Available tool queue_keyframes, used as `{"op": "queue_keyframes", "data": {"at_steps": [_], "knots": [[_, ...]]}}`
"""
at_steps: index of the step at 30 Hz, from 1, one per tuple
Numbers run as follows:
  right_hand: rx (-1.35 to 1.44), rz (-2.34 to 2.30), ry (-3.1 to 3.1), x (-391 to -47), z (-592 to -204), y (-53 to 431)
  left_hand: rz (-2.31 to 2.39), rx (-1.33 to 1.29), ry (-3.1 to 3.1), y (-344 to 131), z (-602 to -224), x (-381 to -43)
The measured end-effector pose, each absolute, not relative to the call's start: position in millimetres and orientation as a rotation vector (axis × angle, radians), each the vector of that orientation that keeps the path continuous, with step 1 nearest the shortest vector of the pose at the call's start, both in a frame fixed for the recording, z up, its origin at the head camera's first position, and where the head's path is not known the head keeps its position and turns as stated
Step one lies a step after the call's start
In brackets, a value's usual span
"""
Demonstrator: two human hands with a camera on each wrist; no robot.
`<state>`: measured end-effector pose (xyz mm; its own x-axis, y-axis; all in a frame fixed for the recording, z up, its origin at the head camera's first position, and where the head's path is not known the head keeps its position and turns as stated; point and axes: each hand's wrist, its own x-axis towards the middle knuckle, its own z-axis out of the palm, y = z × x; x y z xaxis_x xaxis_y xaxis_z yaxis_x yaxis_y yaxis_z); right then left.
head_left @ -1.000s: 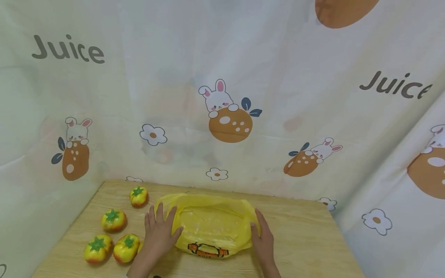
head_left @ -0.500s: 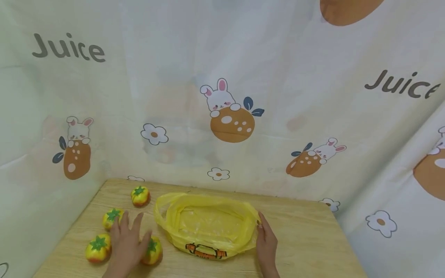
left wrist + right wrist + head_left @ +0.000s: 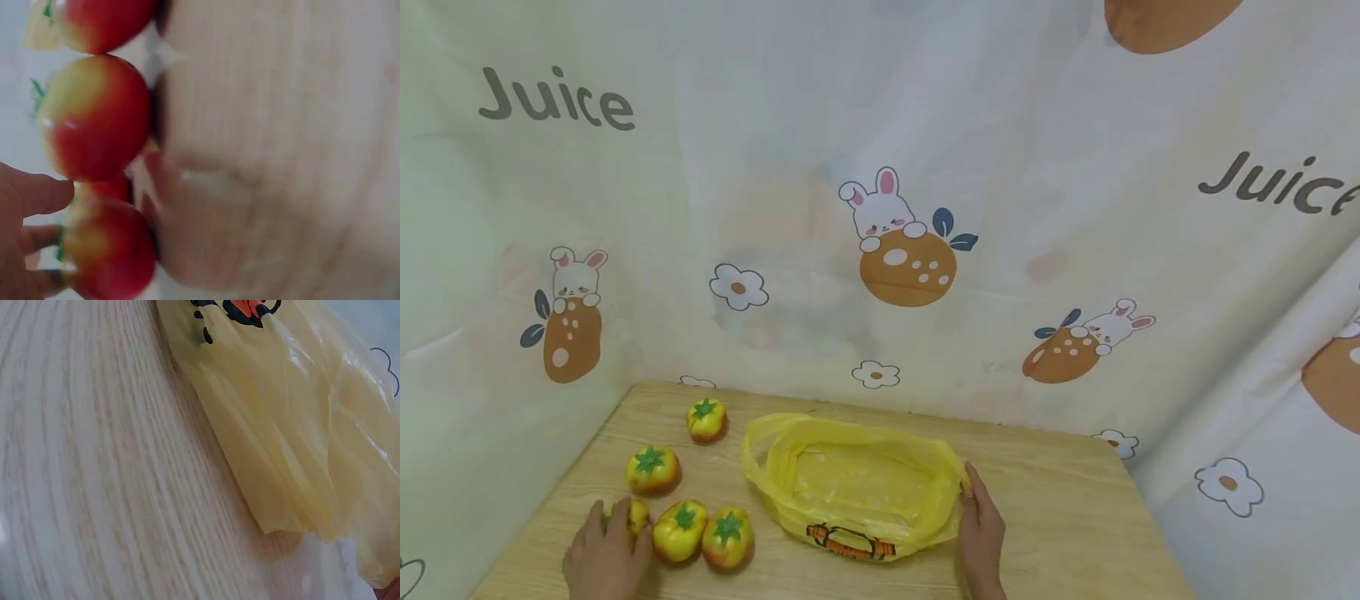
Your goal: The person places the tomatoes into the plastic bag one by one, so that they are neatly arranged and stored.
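Observation:
In the head view my left hand (image 3: 606,557) reaches over a yellow-red fruit with a green leafy cap (image 3: 638,517), partly hidden by the fingers. The left wrist view shows the thumb and spread fingers beside the top of this fruit (image 3: 109,253); they are not wrapped around it. My right hand (image 3: 981,533) pinches the right edge of a yellow plastic bag (image 3: 850,521), which lies with its mouth open and an orange print facing me. In the right wrist view, the bag's side (image 3: 281,425) slopes across the table, with only a sliver of finger at the corner.
Two similar fruits, one left (image 3: 680,532) and one right (image 3: 727,539), sit between my left hand and the bag. Farther back stand another fruit (image 3: 653,469) and a smaller one (image 3: 707,420). A printed curtain (image 3: 790,208) encloses the wooden table (image 3: 1052,500).
My left hand has let go of the bag's left side and moved left, past the middle fruits, to the front-left one. The right hand stays at the bag's right edge.

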<state>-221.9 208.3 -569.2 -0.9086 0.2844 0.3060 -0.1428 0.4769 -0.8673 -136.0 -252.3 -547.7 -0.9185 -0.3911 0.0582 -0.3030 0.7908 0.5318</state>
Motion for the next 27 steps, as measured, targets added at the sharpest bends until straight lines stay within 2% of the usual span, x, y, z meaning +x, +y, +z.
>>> {"op": "queue_keyframes", "data": {"at_steps": [11, 19, 27], "knots": [[-0.161, 1.461, -2.327, -218.6, -571.5, 208.8, -0.873, 0.466, -2.694, -255.5, -564.4, -132.6], [-0.171, 1.484, -2.321, -217.6, -576.6, 207.7, -0.74, 0.338, -2.539, -260.5, -573.6, -129.0], [-0.125, 1.446, -2.307, -219.2, -580.2, 207.4, -0.752, 0.417, -2.522, -272.4, -563.0, -127.0]]}}
